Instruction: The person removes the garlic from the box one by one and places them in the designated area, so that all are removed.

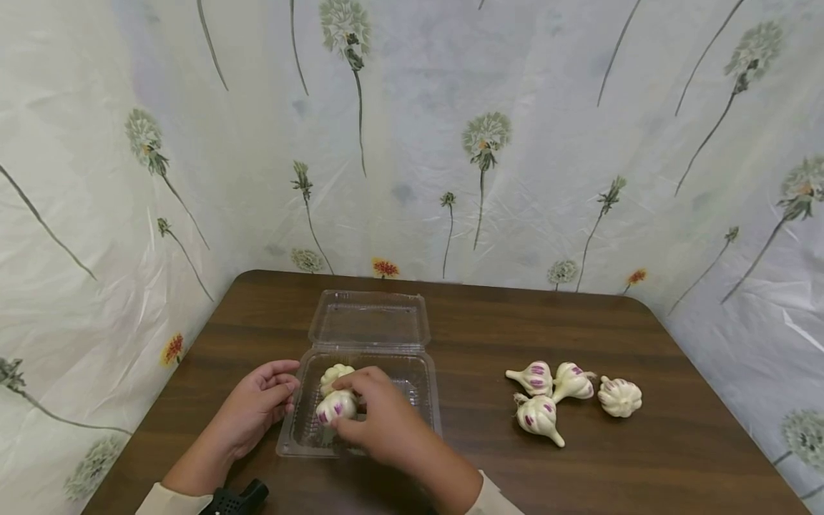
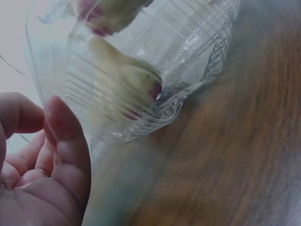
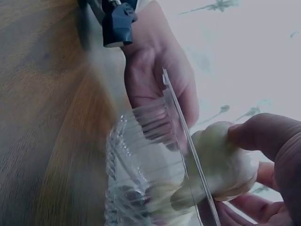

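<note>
My right hand [image 1: 389,423] pinches a white garlic bulb [image 1: 336,406] with purple marks over the left part of a clear plastic clamshell box [image 1: 290,440]. In the right wrist view, thumb and fingers grip this bulb [image 3: 223,162] by its rounded end, its stem angled down past the box's rim. A second garlic bulb [image 1: 335,376] lies inside the box, seen through the ribbed wall in the left wrist view. My left hand [image 1: 254,408], fingers loosely bent and holding nothing, is right at the box's left rim.
The box's lid [image 1: 370,322] lies folded back toward the wall. Several more garlic bulbs [image 1: 538,416] are grouped to the right on the brown wooden table [image 1: 473,315]. A flower-patterned sheet [image 1: 412,143] hangs behind and at both sides.
</note>
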### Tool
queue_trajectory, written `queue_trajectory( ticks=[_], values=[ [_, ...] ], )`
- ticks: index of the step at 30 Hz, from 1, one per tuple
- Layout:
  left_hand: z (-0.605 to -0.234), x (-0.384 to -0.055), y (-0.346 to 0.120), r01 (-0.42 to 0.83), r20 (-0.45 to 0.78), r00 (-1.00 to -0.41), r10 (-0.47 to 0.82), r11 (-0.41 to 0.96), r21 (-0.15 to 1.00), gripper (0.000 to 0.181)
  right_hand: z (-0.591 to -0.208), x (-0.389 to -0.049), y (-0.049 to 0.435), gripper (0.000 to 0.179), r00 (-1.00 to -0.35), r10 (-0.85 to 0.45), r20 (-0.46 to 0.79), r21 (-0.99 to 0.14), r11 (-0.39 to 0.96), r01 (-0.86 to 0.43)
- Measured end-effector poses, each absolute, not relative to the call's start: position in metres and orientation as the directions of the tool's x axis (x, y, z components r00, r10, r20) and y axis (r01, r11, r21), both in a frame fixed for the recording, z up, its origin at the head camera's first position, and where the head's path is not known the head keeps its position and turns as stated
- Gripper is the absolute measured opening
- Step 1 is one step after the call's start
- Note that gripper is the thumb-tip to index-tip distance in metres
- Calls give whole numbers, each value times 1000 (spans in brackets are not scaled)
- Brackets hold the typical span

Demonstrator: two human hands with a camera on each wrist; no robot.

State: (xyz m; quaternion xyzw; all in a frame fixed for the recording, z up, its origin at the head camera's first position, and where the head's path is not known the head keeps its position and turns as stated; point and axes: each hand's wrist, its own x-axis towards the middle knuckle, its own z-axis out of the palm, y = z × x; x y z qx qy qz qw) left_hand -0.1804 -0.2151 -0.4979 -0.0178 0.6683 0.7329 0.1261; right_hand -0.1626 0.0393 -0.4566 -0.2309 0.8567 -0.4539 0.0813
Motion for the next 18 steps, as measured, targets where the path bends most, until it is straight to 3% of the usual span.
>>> queue_trajectory(
  ticks=[18],
  values=[
    [-498,-181,-214,-213,-202,-968,151,-61,975,47,-461,-154,64,36,-900,-397,180,-872,360,-333]
  ],
)
